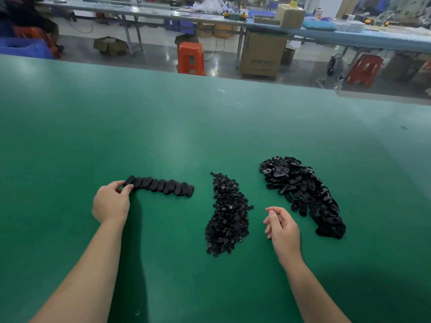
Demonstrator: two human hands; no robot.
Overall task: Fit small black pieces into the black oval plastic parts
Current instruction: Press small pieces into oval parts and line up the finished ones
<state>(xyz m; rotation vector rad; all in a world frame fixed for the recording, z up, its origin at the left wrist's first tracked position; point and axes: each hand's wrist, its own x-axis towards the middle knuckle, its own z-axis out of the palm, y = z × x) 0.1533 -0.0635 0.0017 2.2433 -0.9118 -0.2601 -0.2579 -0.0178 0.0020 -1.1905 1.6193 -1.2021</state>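
Nearest the camera, two bare forearms reach out over the green table (70, 127). On the left, the left hand (111, 202) curls its thumb and fingers round the near end of a row of black oval parts (161, 185), which lie overlapped in a line running off to the right. The right hand (283, 227) hovers above the mat between two heaps, its fingers loosely bent and apart, holding nothing. Just left of it lies the pile of small black pieces (227, 214); just right and beyond it sprawls a larger pile of loose oval parts (303, 192), some showing an oval hole. Past the table's far edge stand an orange stool (190, 58) and a cardboard box (262, 54) with printed lettering too blurred to read. Farther back runs a long workbench (349, 36) laden with boxes and bags.
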